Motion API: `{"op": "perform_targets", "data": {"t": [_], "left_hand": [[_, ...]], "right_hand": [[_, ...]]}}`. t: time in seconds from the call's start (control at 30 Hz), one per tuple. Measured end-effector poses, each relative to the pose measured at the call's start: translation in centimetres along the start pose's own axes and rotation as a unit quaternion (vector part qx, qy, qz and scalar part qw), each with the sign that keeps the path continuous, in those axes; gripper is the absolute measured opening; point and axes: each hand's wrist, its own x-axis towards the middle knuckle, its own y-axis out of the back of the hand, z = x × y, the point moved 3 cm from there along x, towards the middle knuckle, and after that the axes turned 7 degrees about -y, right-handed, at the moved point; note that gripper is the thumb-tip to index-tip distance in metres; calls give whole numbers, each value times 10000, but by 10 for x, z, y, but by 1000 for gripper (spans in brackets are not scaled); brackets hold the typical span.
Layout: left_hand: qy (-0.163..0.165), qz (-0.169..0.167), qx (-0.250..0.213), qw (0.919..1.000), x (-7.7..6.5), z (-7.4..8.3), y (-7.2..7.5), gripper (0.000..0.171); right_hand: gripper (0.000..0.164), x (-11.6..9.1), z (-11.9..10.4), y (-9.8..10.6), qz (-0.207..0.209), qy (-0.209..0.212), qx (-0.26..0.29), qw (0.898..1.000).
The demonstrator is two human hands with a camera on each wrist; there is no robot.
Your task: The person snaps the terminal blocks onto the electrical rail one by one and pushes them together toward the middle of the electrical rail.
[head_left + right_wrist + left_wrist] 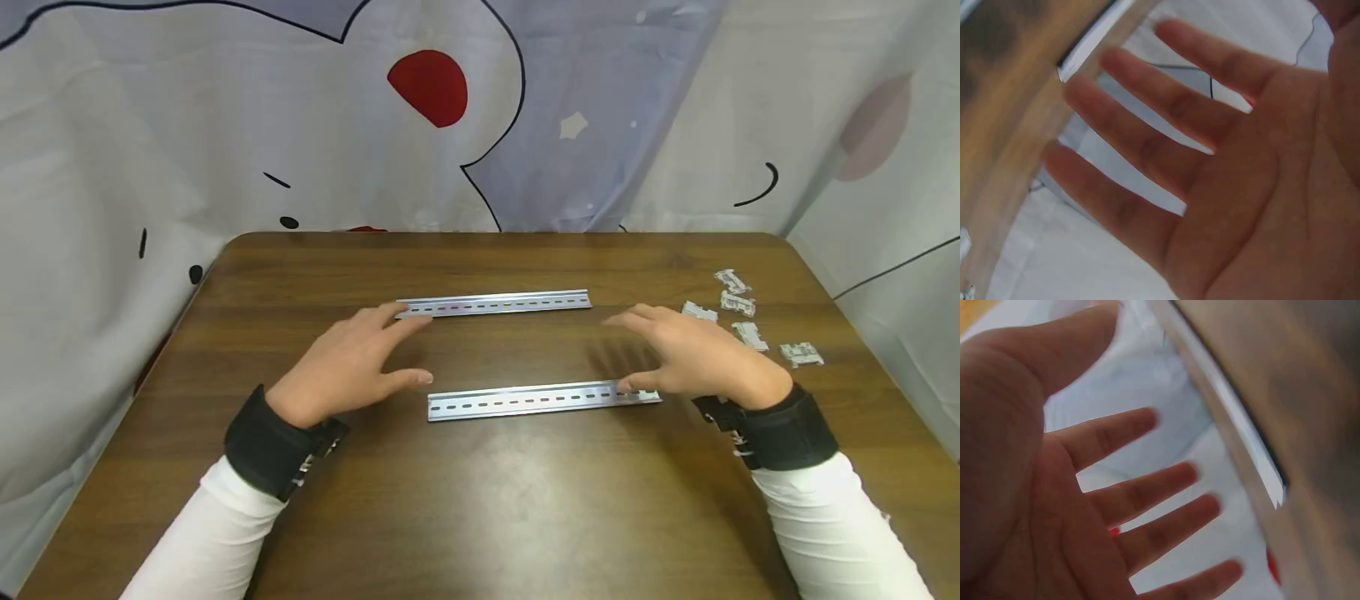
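1. The desk (517,508) carried a near rail (540,401) and, roughly parallel behind it, a far rail (495,305).
2. Five pale pieces (801,354) lay scattered on its right side.
3. The left grip (341,367) was spread, fingertips overlapping the far rail's left end in the head view.
4. The right grip (693,354) was spread too, thumb across the near rail's right end; contact could not be told.

The tabletop (360,508) is faced in smooth, semi-glossy brown wood grain. On it, the near rail (525,400) and the far rail (495,304) are seen as bright, smooth metal. Whitish pieces (738,304) at its right are matt and plastic-looking. Behind it, creased matt cloth (225,125) is hung. Over its left and right sides, black fabric-like wrist straps (258,442) and white cloth sleeves (217,533) are noted.
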Motion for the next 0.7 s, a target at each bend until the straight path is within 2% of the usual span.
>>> {"op": "perform_targets", "data": {"t": [0.17,0.3,0.37,0.47,0.53,0.7], "left_hand": [[-523,-405,-79,9978,9,28,-23,62],[-829,-500,-246,9950,12,36,-41,54],[-1025,-421,-426,9929,13,35,-46,46],[-1205,-288,-689,9899,11,25,-47,36],[-1175,-219,-761,9899,10,15,-46,34],[-842,-193,-867,9925,5,-8,-41,31]], "right_hand": [[54,1,-1,-19,-938,107,185,9954],[41,6,-4,-29,-1186,259,288,9922],[37,10,-9,-33,-1079,372,285,9931],[36,16,-17,-38,-700,537,237,9958],[36,20,-22,-40,-340,642,217,9971],[35,30,-32,-46,472,950,222,9941]]}}
